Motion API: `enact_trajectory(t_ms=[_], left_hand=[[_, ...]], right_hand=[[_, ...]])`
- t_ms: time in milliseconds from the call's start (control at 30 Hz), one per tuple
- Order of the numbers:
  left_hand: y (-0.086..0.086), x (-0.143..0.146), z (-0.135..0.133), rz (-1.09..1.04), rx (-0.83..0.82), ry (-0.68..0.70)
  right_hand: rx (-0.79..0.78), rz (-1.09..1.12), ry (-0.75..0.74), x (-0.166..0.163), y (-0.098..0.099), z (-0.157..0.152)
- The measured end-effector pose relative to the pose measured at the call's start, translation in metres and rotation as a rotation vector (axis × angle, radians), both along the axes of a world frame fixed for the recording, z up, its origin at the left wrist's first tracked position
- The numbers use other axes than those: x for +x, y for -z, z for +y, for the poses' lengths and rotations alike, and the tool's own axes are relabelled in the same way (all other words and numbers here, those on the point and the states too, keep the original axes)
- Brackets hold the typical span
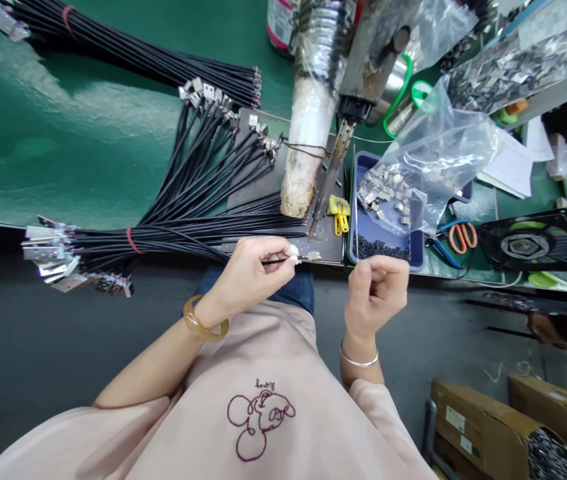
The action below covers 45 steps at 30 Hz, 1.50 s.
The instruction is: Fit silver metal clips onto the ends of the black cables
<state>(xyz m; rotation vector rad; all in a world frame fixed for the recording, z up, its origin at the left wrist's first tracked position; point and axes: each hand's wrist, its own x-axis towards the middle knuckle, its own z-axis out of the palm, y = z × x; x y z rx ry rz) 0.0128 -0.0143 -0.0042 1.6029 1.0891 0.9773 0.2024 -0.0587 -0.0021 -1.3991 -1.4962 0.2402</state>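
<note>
My left hand (pixel 258 270) is closed round the end of a black cable (pixel 273 261), with white finger covers on its fingertips. A small metal connector (pixel 312 256) lies at the cable's tip, at the edge of a dark plate (pixel 253 190). To the right, my right hand (pixel 377 293) is closed in a pinch on a thin wire (pixel 357 243) that rises from the fingertips. Above the hands, a soldering iron (pixel 332 167) points down beside a plastic-wrapped tube (pixel 303 133). Many black cables, tied in a bundle (pixel 108 239), fan out to the left of my left hand.
A blue tray (pixel 352 207) holds metal connectors and small black parts under a clear bag (pixel 438 160). Orange-handled cutters (pixel 461 237) and a black fan (pixel 533 243) lie farther right. Solder spools (pixel 408 110) stand behind. Another cable bundle (pixel 138 47) lies at the back left.
</note>
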Motion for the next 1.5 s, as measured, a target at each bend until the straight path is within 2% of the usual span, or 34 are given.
enact_trajectory(t_ms=[133,233,333,433,500,567,633,667,767,867,967,1100,1267,1367,1433,1500], left_hand=[[0.005,0.001,-0.002,0.061,0.157,-0.034],[0.006,0.002,-0.004,0.097,0.221,-0.010],[0.004,-0.001,-0.004,0.056,0.157,0.036],[0.001,-0.008,-0.001,-0.075,-0.029,0.142],[0.000,-0.012,0.001,-0.160,-0.162,0.214],[-0.001,-0.015,0.003,-0.211,-0.259,0.257],[-0.001,-0.015,0.005,-0.220,-0.298,0.279],[0.000,-0.015,0.006,-0.213,-0.299,0.283],[-0.001,-0.012,0.007,-0.183,-0.293,0.272],[-0.003,-0.009,0.008,-0.180,-0.296,0.254],[-0.006,-0.006,0.009,-0.185,-0.286,0.209],[-0.008,-0.005,0.010,-0.168,-0.203,0.123],[-0.004,-0.001,0.009,-0.079,-0.101,0.051],[-0.001,0.003,0.007,-0.048,-0.096,-0.007],[0.000,0.006,0.006,-0.055,-0.110,-0.044],[0.000,0.008,0.004,-0.073,-0.125,-0.079]], right_hand=[[-0.203,-0.234,-0.147,-0.013,-0.008,-0.001],[-0.238,-0.309,-0.172,-0.023,-0.006,0.007],[-0.256,-0.267,-0.228,-0.026,-0.002,0.010],[-0.266,-0.142,-0.348,-0.019,-0.002,0.008],[-0.223,-0.055,-0.295,-0.007,-0.003,0.008],[-0.165,-0.010,-0.096,0.012,-0.005,0.014],[-0.192,-0.099,0.108,0.035,-0.008,0.027],[-0.254,-0.201,0.118,0.047,-0.009,0.035],[-0.438,-0.419,0.007,0.074,-0.014,0.060],[-0.602,-0.454,-0.108,0.086,-0.019,0.076],[-0.690,-0.484,-0.172,0.087,-0.024,0.080],[-0.649,-0.443,-0.142,0.085,-0.021,0.074],[-0.438,-0.375,0.109,0.080,-0.013,0.058],[-0.314,-0.226,0.195,0.065,-0.014,0.047],[-0.273,-0.053,0.176,0.050,-0.016,0.039],[-0.306,0.099,0.039,0.032,-0.017,0.031]])
